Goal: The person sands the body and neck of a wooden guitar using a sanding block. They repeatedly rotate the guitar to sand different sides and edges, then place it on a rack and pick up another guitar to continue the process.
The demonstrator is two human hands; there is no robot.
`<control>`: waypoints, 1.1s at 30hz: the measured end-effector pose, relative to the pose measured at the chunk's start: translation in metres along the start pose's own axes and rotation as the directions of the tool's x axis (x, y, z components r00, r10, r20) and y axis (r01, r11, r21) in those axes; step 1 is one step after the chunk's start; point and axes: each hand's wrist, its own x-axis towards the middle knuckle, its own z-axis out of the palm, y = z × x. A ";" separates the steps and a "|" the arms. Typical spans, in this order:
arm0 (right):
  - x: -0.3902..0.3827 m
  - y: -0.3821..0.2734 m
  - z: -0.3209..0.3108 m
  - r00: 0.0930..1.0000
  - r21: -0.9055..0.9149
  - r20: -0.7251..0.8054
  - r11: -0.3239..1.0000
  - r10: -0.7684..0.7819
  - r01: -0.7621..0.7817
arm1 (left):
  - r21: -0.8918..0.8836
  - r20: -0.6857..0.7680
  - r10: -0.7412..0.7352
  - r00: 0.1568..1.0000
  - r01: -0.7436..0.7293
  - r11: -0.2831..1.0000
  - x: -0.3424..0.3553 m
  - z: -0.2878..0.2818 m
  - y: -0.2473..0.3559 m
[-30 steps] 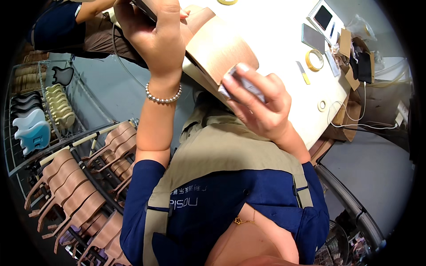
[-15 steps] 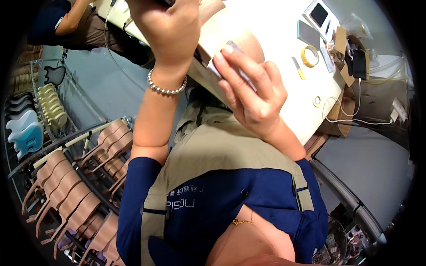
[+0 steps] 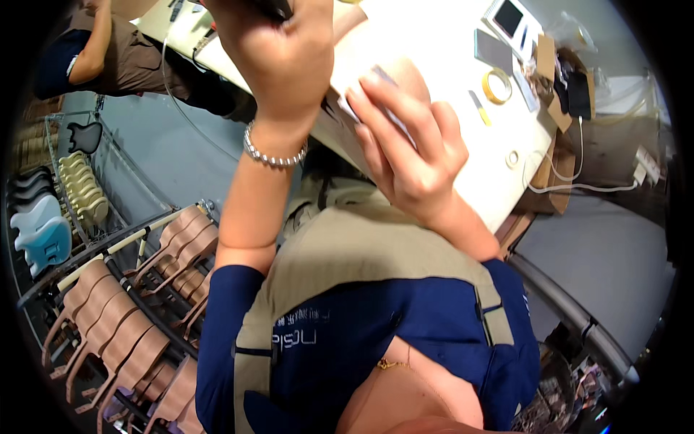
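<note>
My right hand [image 3: 419, 155] is closed around a small folded grey-white sheet [image 3: 381, 75] that looks like sandpaper. It presses this against the near edge of a tan wooden piece [image 3: 410, 78] at the table edge, whose full outline is hidden by my hands. My left hand [image 3: 278, 61], with a beaded metal bracelet [image 3: 271, 154] on its wrist, is curled at the top of the view. Something dark [image 3: 273, 9] shows by its fingers. The fingertips, and what they grip, are out of sight.
On the pale worktable [image 3: 473, 163] to the right are a yellow tape roll [image 3: 497, 86], a yellow-handled knife [image 3: 480, 108], a smaller ring [image 3: 512, 158] and an open carton [image 3: 564, 87]. Racked wooden guitar bodies [image 3: 108, 325] stand left. A co-worker [image 3: 94, 58] is at upper left.
The whole view has shifted slightly. My left hand sits a little lower and farther right. My right hand keeps its grip on the folded sandpaper, nearly in the same place.
</note>
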 end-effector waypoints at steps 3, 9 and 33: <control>-0.011 -0.005 -0.005 0.999 0.021 0.012 0.999 0.041 -0.041 | -0.074 0.082 -0.050 0.995 0.056 0.996 0.001 -0.004 0.000; 0.003 -0.002 -0.006 0.993 0.046 0.103 0.997 0.052 -0.057 | -0.110 0.011 -0.064 0.998 0.065 0.992 0.007 0.008 0.000; -0.045 0.002 -0.041 0.930 0.127 0.217 0.937 0.296 -0.327 | -0.289 0.035 -0.234 0.972 0.234 0.928 0.016 0.013 0.021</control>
